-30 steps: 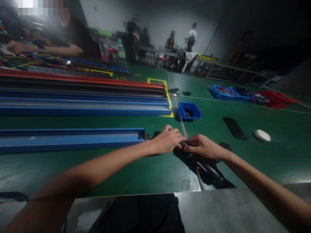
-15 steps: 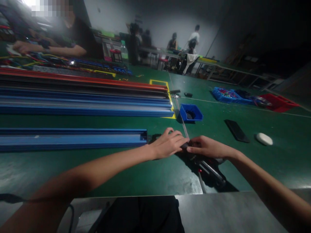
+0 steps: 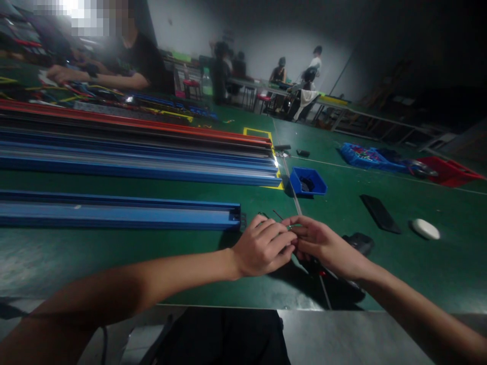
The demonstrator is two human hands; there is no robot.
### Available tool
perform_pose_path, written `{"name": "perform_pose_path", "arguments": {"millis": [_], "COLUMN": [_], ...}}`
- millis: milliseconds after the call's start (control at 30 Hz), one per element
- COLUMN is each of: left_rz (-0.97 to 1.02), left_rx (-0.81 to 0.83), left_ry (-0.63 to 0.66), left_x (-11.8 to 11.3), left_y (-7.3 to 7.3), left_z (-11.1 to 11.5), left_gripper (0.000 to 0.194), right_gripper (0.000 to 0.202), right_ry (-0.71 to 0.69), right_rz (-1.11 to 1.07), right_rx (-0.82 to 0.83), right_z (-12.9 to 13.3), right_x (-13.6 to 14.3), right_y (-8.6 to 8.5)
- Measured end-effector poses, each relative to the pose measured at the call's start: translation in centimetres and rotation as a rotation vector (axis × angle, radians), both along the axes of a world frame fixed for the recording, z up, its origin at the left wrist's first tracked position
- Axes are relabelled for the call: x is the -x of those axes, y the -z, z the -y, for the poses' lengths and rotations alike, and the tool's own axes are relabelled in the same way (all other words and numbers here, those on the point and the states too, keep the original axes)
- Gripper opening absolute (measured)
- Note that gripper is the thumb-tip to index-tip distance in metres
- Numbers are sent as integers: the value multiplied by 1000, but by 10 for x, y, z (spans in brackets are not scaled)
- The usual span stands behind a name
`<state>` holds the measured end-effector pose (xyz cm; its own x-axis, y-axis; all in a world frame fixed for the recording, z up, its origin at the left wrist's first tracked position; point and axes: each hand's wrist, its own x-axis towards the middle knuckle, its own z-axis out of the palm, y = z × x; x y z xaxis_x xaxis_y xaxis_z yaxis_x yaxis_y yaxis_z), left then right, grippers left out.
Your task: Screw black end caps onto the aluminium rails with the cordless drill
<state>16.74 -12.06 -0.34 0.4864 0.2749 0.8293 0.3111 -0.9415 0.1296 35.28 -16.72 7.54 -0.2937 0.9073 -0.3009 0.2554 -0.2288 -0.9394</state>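
My left hand (image 3: pixel 264 246) is closed, its fingers curled round something I cannot make out, just right of the end of a blue rail (image 3: pixel 190 215). Against its fingertips, the thumb and fingers of my right hand (image 3: pixel 321 243) pinch together at a small item too hidden to name. A thin dark rod (image 3: pixel 278 214) sticks up to the left from between the hands. Under and behind my right hand lies a black tool (image 3: pixel 357 244) with a small red spot, partly covered by the hand.
Red, black and blue rails (image 3: pixel 171 165) lie across the left. Beyond my hands stands a blue bin (image 3: pixel 308 181) with dark parts. At right are a black phone-like slab (image 3: pixel 380 213), a white oval object (image 3: pixel 426 229) and a red crate (image 3: pixel 445 170). A person's arm (image 3: pixel 117 81) reaches in at back left.
My left hand has curled up more and turned, and my right hand has moved slightly right and down. The thin rod now shows between them. The whole view has shifted a little.
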Motion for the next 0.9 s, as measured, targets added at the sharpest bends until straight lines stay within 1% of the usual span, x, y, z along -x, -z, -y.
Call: {"name": "perform_pose_path", "arguments": {"millis": [133, 233, 300, 400, 433, 500, 533, 600, 633, 700, 767, 800, 833, 900], "left_rz": [-28, -24, -7, 25, 40, 71, 83, 89, 76, 6, -124, -213, -290, -408], "left_rx": [-69, -125, -138, -135, -132, -124, -124, -166, -216, -362, -497, -534, -555, -513], "left_ry": [3, 26, 53, 90, 92, 91, 99, 145, 179, 246, 306, 322, 333, 329], "left_x": [5, 8, 8, 8, 8, 11, 13, 22, 27, 40, 51, 56, 60, 66], "left_y": [2, 2, 0, -4, -6, -8, -9, -7, -6, -1, 2, 3, 3, 3], "left_z": [-1, -2, -2, -2, -2, -3, -4, -7, -9, -13, -18, -20, -22, -28], "left_gripper": [28, 21, 15, 14, 14, 13, 13, 13, 14, 16, 18, 19, 19, 18], "right_gripper": [47, 51, 56, 65, 66, 61, 55, 39, 34, 30, 33, 41, 50, 62], "right_ry": [69, 79, 77, 45, 29, 3, -3, 17, 16, -11, -67, -131, -203, -276], "right_rz": [-47, -41, -50, -68, -65, -24, 19, 187, 308, 583, 778, 846, 887, 949], "right_rx": [44, 83, 101, 118, 112, 64, 17, -130, -209, -339, -433, -454, -475, -497], "right_z": [7, 13, 17, 19, 19, 19, 19, 19, 20, 22, 27, 30, 33, 40], "right_x": [-2, -1, 0, 1, 0, -6, -12, -29, -41, -66, -90, -100, -108, -119], "right_y": [0, -2, -3, -5, -7, -11, -13, -16, -16, -13, -5, -1, 3, 10]}}
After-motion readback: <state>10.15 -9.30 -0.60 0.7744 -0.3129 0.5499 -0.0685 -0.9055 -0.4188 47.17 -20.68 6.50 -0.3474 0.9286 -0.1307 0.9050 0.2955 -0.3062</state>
